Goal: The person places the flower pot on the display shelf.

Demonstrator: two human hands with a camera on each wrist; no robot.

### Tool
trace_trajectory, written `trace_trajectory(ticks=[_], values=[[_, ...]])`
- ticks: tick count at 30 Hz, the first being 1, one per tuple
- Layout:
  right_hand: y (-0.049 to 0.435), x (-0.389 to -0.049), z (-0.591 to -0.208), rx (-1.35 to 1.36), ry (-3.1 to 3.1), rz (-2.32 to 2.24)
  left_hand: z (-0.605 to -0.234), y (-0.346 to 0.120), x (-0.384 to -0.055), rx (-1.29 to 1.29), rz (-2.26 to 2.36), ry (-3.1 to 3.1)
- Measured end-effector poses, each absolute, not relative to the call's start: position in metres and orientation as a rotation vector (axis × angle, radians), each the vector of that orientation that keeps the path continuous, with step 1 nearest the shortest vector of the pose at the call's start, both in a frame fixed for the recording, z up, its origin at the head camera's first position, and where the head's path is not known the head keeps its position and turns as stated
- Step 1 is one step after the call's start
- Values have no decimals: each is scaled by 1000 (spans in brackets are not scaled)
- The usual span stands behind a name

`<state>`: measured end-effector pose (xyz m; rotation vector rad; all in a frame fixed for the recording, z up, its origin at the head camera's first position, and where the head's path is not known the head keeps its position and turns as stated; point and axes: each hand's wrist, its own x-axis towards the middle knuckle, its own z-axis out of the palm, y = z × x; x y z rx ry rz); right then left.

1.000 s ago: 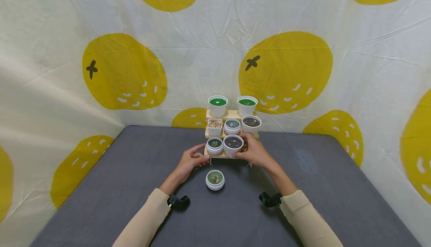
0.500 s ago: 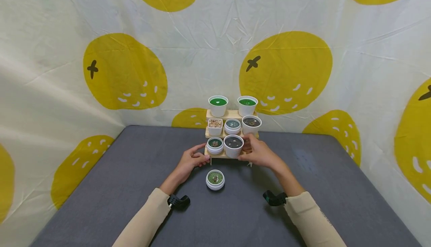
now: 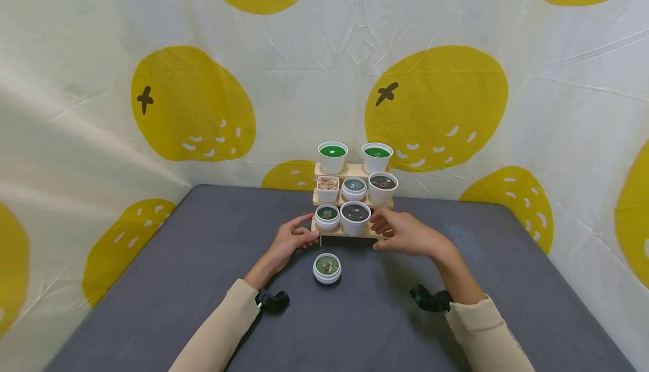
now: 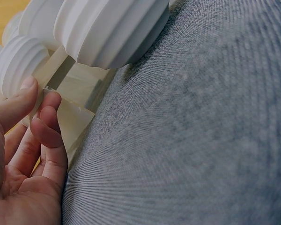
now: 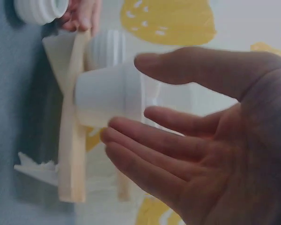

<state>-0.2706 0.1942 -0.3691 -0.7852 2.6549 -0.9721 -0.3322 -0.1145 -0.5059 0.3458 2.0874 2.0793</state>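
Note:
A three-step wooden stand [image 3: 353,170] holds several small white cups and jars. On its front step sit a ridged jar [image 3: 327,217] with dark green filling and a tapered cup [image 3: 355,220] with dark grey filling. My left hand [image 3: 289,243] pinches the front step's left end between thumb and fingers; the left wrist view shows the wooden edge [image 4: 60,63] in that pinch. My right hand [image 3: 409,234] is just right of the grey-filled cup, fingers loosely bent. The right wrist view shows its palm facing the cup [image 5: 100,96], holding nothing.
In front of the stand, a ridged jar [image 3: 327,269] with light green filling is on the grey cloth-covered table [image 3: 365,327]. Two green-filled cups [image 3: 332,160] top the stand; a square nut-filled cup [image 3: 328,190] is midway. A lemon-print curtain [image 3: 314,90] hangs behind.
My right hand has let go of the grey-filled cup on the front step and drawn away to the right. The left hand keeps its pinch on the stand.

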Motion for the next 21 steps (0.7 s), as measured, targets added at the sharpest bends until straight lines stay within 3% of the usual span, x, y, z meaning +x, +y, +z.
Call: trace_trajectory(ticks=[8,21], values=[[178,-267,-378,-973,2328,-1005,-504,-114,-332,338,2075,2095],[142,-278,-423,-1028,2286,-1137,-505,-114,-333,346,2069,2095]])
